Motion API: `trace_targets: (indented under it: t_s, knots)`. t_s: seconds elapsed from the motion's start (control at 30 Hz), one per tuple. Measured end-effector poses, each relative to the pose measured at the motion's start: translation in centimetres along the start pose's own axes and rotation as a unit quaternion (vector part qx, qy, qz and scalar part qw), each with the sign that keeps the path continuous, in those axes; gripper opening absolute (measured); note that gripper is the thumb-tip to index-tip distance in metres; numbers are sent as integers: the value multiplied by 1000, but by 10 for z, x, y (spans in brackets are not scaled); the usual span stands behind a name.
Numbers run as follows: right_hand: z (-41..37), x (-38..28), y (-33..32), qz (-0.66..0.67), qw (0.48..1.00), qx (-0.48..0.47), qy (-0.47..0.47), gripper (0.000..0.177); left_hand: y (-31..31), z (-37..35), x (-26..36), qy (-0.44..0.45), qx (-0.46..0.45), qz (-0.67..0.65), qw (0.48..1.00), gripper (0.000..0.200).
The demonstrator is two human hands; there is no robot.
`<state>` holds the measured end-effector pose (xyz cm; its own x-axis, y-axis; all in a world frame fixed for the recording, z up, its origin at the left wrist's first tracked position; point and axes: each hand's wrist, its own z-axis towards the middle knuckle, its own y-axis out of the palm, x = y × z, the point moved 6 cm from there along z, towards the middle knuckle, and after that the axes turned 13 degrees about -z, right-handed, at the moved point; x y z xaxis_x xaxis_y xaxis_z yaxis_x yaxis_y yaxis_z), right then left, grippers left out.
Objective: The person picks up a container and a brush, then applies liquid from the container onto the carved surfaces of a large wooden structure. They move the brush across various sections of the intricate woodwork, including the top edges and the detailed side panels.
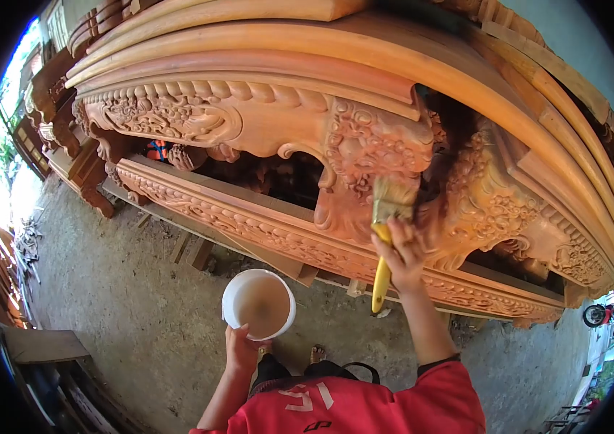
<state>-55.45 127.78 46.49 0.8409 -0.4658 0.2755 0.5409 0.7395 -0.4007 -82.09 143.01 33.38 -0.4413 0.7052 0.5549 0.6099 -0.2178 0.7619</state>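
Note:
My right hand [402, 253] is closed around a paintbrush [381, 278] with a yellow handle and wide pale bristles. The bristles are at the carved corner block [379, 145] of a large reddish-brown wooden piece of furniture [270, 123], seemingly touching it. Lower down, my left hand [240, 351] grips the near rim of a white bucket [283, 329]. Inside the bucket is a brownish, cloudy liquid [262, 304]. Carved flowers and scrolls cover the furniture's front, and dark gaps open between its upper and lower rails.
The furniture rests on wooden boards [202, 253] above a rough concrete floor [140, 296]. At the left stand another carved wooden piece [79, 166] and a dark wooden bench-like object [46, 347]. A red motorcycle [600, 314] is far right.

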Motion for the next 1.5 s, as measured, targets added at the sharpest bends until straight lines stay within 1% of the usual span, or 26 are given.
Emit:
trace_targets:
  t_s: [0.13,0.2,0.23,0.33,0.4,0.47,0.5,0.53,0.6,0.73,0.8,0.83,0.9,0.93,1.0,1.03,1.1,1.13,1.17,1.2,1.23,1.27,1.3,1.37,1.47,1.5]
  knots:
    - [-21,-37,13,-52,996,-67,22,23,-2,25,24,-17,-24,56,998,49]
    - [-30,-44,32,28,983,-165,75,19,-3,36,34,-23,-35,69,997,51]
    - [-33,-52,41,13,981,-191,36,22,-5,42,42,-26,-42,83,995,52]
    - [-26,-60,41,-2,978,-195,72,21,-11,55,51,-42,-42,72,996,54]
    - [-24,-57,32,39,973,-199,114,20,-20,63,58,-64,-39,81,994,57]
    - [-34,-43,22,90,950,-142,264,10,-19,73,65,-90,-67,94,989,57]
    - [-43,-38,17,129,899,-68,412,11,-20,77,69,-97,-73,98,988,57]
    - [-49,-33,15,110,865,-3,490,14,-19,80,74,-98,-86,99,986,57]
    - [-36,-32,14,90,827,35,554,14,-19,86,77,-107,-100,101,984,57]
    - [-21,-59,45,12,812,-43,581,15,-30,96,82,-122,-82,109,983,55]
    - [-3,-80,52,-28,880,-35,473,17,-36,99,84,-132,-76,104,983,55]
    - [0,-90,54,-34,876,-34,480,17,-39,101,86,-133,-67,104,983,54]
    - [6,-106,67,110,847,-29,520,17,-41,104,88,-139,-62,109,982,53]
    - [7,-112,71,102,844,-25,526,17,-41,105,89,-138,-61,105,983,54]
    - [19,-126,85,104,909,-64,398,19,-41,108,90,-143,-67,106,982,56]
    - [18,-124,87,97,908,-61,404,19,-43,109,92,-142,-54,101,983,56]
    - [18,-119,98,235,879,-75,408,20,-45,111,93,-144,-43,99,984,56]
    - [16,-115,94,232,879,-73,411,20,-44,111,93,-148,-47,92,984,55]
    - [10,-109,90,263,847,-93,452,20,-44,111,93,-152,-51,85,983,55]
    - [1,-102,87,294,813,-111,490,20,-43,110,93,-154,-54,88,983,55]
    - [-13,-92,85,266,779,-163,545,22,-42,109,92,-153,-47,84,984,54]
    - [-39,-84,78,239,669,-254,656,24,-42,109,90,-152,-39,78,985,53]
    - [-55,-72,70,250,669,-188,674,28,-41,110,88,-153,-41,79,984,53]
    - [-89,-53,50,213,733,-30,645,28,-42,112,86,-139,-21,89,986,54]
    - [-108,-43,31,201,718,3,666,26,-30,108,85,-140,-31,97,985,53]
    - [-103,-41,25,195,746,21,636,24,-30,107,83,-140,-30,98,985,53]
